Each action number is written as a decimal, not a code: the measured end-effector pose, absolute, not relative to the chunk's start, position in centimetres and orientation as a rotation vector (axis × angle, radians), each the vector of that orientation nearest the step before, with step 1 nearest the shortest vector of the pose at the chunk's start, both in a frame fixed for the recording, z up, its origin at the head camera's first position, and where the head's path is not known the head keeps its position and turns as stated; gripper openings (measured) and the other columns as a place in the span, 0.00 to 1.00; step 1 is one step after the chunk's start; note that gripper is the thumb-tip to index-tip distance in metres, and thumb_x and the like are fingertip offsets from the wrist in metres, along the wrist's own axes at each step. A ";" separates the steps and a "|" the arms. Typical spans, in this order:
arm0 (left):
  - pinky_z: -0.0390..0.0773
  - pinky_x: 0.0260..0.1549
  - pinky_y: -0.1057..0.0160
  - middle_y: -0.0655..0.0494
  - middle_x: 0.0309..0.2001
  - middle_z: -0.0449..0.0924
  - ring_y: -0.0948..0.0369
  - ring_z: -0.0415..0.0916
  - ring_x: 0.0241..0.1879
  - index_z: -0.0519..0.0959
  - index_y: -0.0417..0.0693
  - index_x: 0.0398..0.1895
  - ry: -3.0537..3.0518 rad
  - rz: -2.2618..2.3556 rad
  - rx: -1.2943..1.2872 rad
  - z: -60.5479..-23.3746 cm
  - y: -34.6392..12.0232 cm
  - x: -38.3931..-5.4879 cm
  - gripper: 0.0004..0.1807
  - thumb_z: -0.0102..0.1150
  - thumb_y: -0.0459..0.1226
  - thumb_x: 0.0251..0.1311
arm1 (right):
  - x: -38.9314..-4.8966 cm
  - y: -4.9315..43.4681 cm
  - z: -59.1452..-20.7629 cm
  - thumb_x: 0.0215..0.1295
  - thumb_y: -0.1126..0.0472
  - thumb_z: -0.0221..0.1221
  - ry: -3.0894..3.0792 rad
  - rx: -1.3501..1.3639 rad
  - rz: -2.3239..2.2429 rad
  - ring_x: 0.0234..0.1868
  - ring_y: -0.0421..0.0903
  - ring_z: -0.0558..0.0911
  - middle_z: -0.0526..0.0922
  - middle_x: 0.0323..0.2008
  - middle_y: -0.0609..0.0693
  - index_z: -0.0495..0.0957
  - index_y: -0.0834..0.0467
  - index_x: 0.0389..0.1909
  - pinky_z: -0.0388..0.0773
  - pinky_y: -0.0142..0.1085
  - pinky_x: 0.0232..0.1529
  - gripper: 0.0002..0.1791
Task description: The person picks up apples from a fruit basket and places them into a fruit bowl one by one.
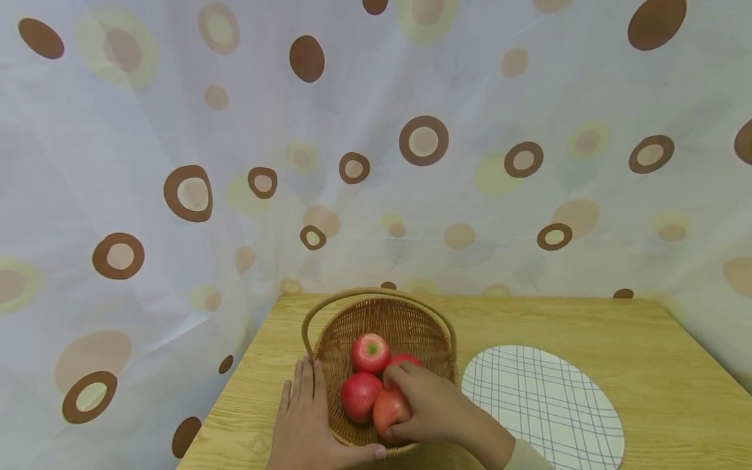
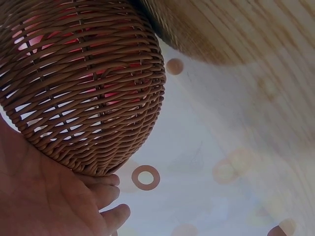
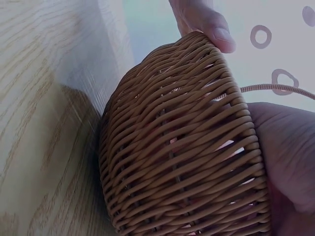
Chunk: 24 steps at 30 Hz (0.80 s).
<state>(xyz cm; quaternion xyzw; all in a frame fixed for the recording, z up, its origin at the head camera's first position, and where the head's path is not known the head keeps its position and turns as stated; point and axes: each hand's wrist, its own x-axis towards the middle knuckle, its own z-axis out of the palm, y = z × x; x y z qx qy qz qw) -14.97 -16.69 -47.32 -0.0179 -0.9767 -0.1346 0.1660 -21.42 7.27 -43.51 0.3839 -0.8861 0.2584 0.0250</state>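
Looks like we're at the grasp step: our right hand (image 1: 431,401) curls round the front apple (image 1: 389,411), inside the basket (image 1: 405,320) with three other apples (image 1: 361,397). Left hand (image 1: 310,424) lies fingers-extended against the basket — next move probably calls for a secure grip.
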 end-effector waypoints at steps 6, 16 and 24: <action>0.56 0.80 0.35 0.35 0.86 0.43 0.42 0.45 0.86 0.51 0.32 0.84 -2.764 -0.385 -0.064 -47.2 -16.6 -15.0 0.92 0.58 0.91 0.25 | -21.3 7.6 -43.6 0.46 0.46 0.82 -2.720 1.186 0.811 0.42 0.35 0.76 0.74 0.43 0.40 0.77 0.47 0.47 0.80 0.32 0.41 0.30; 0.58 0.79 0.35 0.34 0.85 0.43 0.41 0.46 0.85 0.52 0.31 0.84 -2.755 -0.393 -0.067 -47.2 -16.4 -15.0 0.92 0.54 0.93 0.25 | -21.1 7.9 -43.9 0.44 0.48 0.83 -2.620 1.250 0.862 0.45 0.33 0.77 0.80 0.43 0.38 0.79 0.46 0.47 0.83 0.33 0.48 0.30; 0.59 0.78 0.35 0.32 0.85 0.46 0.39 0.48 0.85 0.54 0.30 0.83 -2.732 -0.393 -0.081 -47.3 -16.5 -15.0 0.91 0.57 0.91 0.26 | -20.7 8.3 -43.5 0.48 0.48 0.82 -2.566 1.221 0.933 0.50 0.34 0.79 0.83 0.48 0.37 0.81 0.47 0.52 0.84 0.37 0.52 0.31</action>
